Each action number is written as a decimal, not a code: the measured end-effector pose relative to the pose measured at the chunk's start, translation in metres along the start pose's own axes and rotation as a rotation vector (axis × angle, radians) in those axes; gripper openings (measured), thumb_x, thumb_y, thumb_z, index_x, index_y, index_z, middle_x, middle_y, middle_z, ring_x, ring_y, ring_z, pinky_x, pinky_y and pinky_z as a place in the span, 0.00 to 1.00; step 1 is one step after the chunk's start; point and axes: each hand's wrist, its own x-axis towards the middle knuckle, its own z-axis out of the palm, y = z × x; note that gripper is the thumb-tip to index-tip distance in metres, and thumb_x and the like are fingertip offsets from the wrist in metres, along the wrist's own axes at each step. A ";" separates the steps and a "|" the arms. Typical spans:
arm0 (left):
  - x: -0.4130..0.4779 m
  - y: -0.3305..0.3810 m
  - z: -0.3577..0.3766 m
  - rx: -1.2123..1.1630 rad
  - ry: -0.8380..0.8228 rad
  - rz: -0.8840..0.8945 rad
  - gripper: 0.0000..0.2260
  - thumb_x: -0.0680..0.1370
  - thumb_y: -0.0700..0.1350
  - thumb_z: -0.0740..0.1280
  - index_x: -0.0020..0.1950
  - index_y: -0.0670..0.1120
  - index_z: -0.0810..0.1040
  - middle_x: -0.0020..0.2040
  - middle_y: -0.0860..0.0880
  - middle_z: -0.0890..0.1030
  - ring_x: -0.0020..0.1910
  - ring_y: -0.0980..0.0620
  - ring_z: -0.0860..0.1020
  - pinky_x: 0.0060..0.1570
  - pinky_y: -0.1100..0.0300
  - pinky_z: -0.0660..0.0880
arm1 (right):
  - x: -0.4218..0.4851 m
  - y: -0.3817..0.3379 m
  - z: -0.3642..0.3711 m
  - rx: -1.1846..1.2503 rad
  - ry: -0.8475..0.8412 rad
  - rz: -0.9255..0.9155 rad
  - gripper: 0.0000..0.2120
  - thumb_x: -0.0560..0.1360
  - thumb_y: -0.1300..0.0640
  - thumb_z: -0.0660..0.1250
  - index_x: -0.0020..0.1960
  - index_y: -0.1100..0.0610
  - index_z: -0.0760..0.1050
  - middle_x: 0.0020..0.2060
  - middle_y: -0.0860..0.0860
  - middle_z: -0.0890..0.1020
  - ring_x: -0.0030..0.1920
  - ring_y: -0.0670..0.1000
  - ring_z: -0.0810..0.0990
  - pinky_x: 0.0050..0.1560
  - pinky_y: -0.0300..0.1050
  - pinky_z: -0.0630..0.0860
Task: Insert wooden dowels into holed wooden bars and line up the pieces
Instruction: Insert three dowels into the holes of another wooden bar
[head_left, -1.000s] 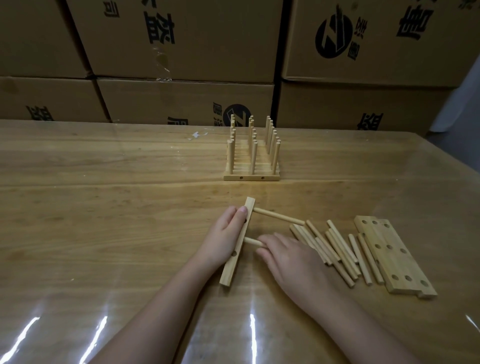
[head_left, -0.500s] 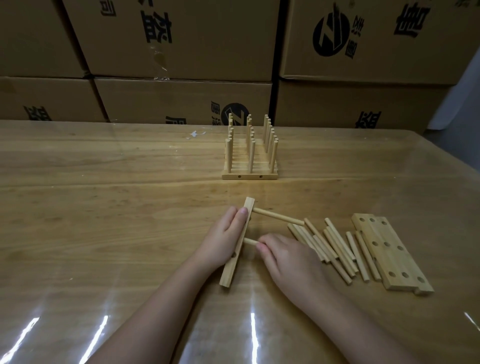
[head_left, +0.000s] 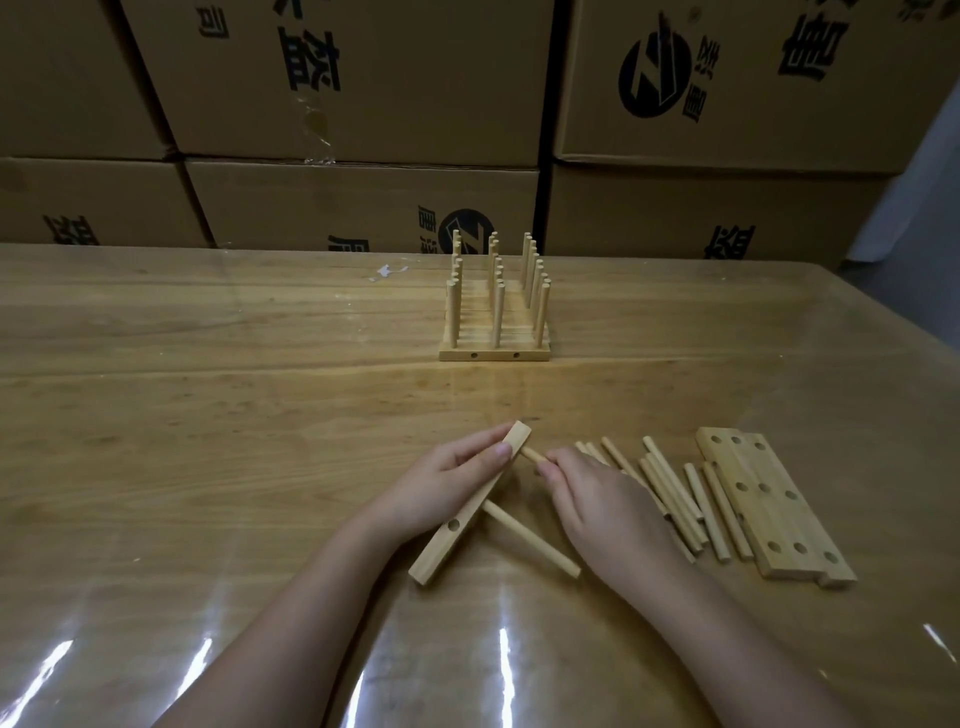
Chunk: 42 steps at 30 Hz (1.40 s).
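My left hand (head_left: 436, 483) grips a holed wooden bar (head_left: 441, 551) that lies slanted on the table, thumb and fingers round its far half. One dowel (head_left: 530, 540) sticks out of the bar's middle toward the lower right. My right hand (head_left: 608, 509) pinches a second dowel (head_left: 532, 455) whose tip meets the bar near its far end. An open hole shows in the bar's near part. Several loose dowels (head_left: 670, 483) lie just right of my right hand, partly hidden under it.
Holed bars (head_left: 769, 504) lie flat side by side right of the loose dowels. Finished bars with upright dowels (head_left: 496, 312) stand in a row at mid table. Cardboard boxes (head_left: 363, 208) wall off the far edge. The glossy table (head_left: 208, 441) reaches left.
My right hand has left the middle dowel and moved up to the dowel at the bar's far end. The middle dowel now shows fully, angled to the lower right.
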 end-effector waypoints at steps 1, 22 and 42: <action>-0.001 0.000 0.001 0.010 -0.002 0.001 0.18 0.72 0.64 0.59 0.62 0.70 0.68 0.56 0.75 0.71 0.56 0.80 0.67 0.51 0.83 0.63 | 0.000 0.001 0.001 0.004 -0.001 0.001 0.15 0.80 0.46 0.49 0.51 0.51 0.71 0.36 0.45 0.77 0.37 0.47 0.76 0.36 0.44 0.70; -0.002 0.002 0.012 0.106 0.002 0.054 0.18 0.82 0.48 0.57 0.73 0.55 0.67 0.31 0.56 0.72 0.28 0.59 0.71 0.34 0.65 0.72 | 0.003 0.003 0.010 0.473 -0.100 0.246 0.17 0.79 0.46 0.55 0.32 0.48 0.69 0.24 0.43 0.73 0.28 0.40 0.71 0.31 0.37 0.64; 0.016 -0.018 -0.019 -0.856 0.358 -0.063 0.22 0.83 0.54 0.51 0.58 0.40 0.76 0.22 0.49 0.67 0.18 0.54 0.64 0.18 0.65 0.62 | 0.004 0.013 0.014 -0.002 0.158 0.216 0.15 0.78 0.51 0.58 0.63 0.53 0.70 0.53 0.48 0.74 0.51 0.47 0.73 0.47 0.38 0.67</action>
